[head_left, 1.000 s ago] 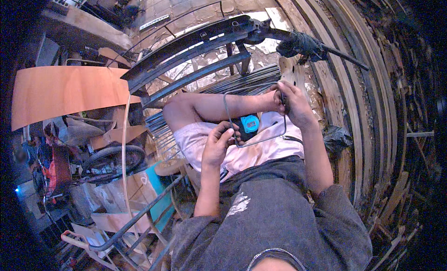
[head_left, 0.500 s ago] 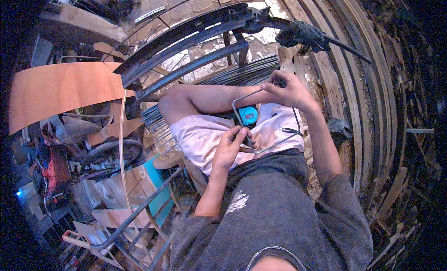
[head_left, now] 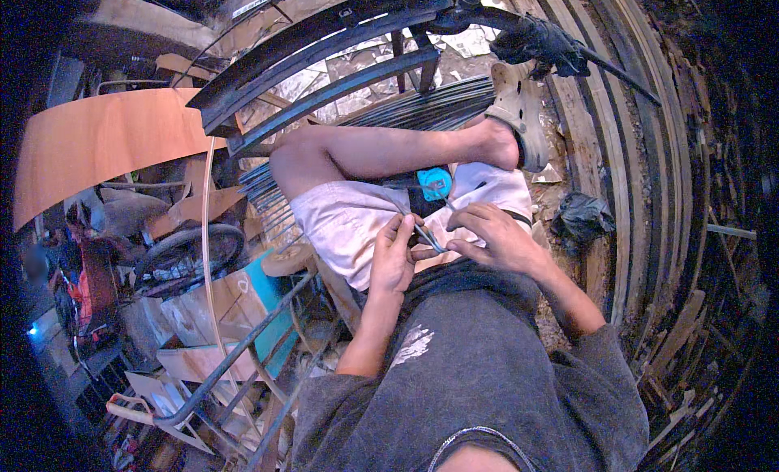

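My left hand (head_left: 393,259) is closed on a thin bent metal rod (head_left: 428,236), pinched between thumb and fingers above my lap. The rod is now seen nearly edge-on, so its full outline does not show. To its right, my right hand (head_left: 497,238) is held with fingers curved and thumb apart, its fingertips close to the rod. Whether they touch it I cannot tell. A blue tape measure (head_left: 434,183) lies on my lap just beyond the hands, against the pale shorts (head_left: 341,224).
A dark steel bench or rack (head_left: 324,70) stretches across the far side, with a bundle of thin rods (head_left: 406,107) below it. Long planks (head_left: 621,147) run along the right. A black plastic bag (head_left: 581,215) lies beside my right arm. Metal tubing (head_left: 235,358) stands at left.
The rod, a four-sided open loop facing me before, has turned edge-on. My right hand has come down from its far corner toward my lap, its fingers now apart. My left hand keeps its grip.
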Motion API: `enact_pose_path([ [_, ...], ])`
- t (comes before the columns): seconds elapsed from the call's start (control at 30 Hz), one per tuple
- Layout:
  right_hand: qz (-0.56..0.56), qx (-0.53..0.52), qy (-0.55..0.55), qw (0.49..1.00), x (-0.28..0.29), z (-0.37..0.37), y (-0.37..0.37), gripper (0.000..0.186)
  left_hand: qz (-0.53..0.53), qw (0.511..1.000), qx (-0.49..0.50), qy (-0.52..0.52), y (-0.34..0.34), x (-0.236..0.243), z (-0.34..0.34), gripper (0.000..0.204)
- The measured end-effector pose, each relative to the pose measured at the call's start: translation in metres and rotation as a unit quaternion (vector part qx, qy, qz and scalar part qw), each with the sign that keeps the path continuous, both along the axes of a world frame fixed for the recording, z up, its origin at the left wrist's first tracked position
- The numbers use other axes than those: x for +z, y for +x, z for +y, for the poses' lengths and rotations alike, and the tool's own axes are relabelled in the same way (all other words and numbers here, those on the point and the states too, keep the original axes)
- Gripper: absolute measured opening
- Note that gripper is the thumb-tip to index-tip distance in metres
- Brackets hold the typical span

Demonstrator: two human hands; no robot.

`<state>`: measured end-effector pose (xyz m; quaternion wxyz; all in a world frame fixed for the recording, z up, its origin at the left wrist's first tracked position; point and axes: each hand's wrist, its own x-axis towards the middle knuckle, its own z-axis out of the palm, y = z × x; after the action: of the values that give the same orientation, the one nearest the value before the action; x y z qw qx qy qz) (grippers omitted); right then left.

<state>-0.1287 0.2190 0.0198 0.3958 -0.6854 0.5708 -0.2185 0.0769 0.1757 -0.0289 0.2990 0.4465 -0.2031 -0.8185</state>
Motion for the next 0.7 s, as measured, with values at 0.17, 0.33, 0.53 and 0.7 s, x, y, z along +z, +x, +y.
enact_pose_path([
  [0.17,-0.026,-0.133,-0.122,0.983,0.019,0.011,0.016,0.045,0.055,0.988,0.113,0.088,-0.015,0.027,0.001,0.019],
  [0.33,-0.025,-0.169,-0.183,0.968,0.025,0.013,0.014,0.043,0.038,0.990,0.129,0.029,-0.041,0.051,0.004,0.019],
  [0.53,-0.046,-0.176,-0.226,0.957,0.020,-0.054,0.002,0.020,0.026,0.994,-0.074,-0.070,-0.001,0.076,-0.009,0.023],
  [0.7,-0.162,-0.033,-0.012,0.986,-0.022,-0.068,0.014,0.025,-0.028,0.992,-0.084,-0.089,0.029,0.059,-0.021,0.024],
])
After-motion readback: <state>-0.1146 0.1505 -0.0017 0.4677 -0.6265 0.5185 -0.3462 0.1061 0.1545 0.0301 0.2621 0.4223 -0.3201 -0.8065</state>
